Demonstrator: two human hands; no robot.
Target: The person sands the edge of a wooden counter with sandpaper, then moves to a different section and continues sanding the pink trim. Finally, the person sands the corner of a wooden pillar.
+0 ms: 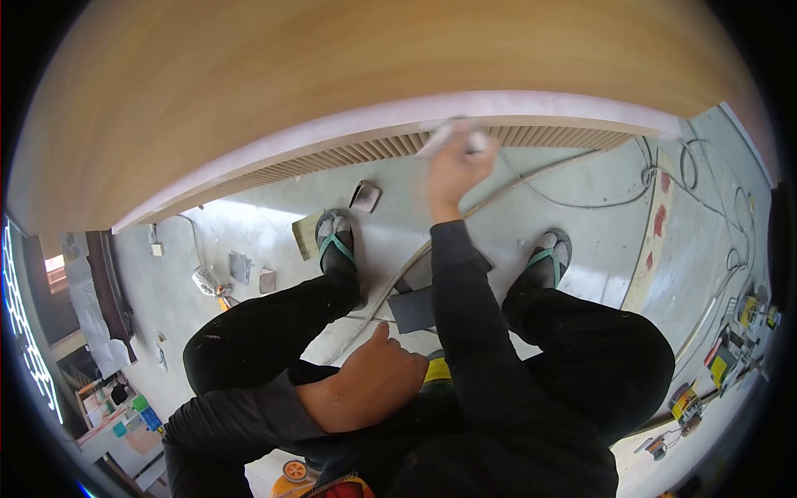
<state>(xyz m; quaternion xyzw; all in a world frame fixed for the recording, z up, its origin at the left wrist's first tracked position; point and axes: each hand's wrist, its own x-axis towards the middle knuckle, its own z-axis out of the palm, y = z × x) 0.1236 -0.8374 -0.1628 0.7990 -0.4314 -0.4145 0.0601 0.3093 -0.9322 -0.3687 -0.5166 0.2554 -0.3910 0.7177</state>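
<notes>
My right hand [461, 170] is blurred by motion, its fingers closed round a whitish pad-like piece [437, 141] at the edge of a large wooden panel. A pale whitish band [573, 106] runs along that edge, with ribbed wooden slats [365, 153] beneath it. The wooden panel [398, 50] spans the top of the view. Low over my lap, my left hand [374, 382] is curled into a loose fist, thumb up, away from the panel; nothing shows in it.
Cables [581, 202] cross the grey floor around my sandalled feet. Dark sheets [413, 310] lie between my legs, and small scraps [365, 196] are scattered ahead. Power tools [687, 404] stand at the right; a cluttered table [137, 440] is at the left.
</notes>
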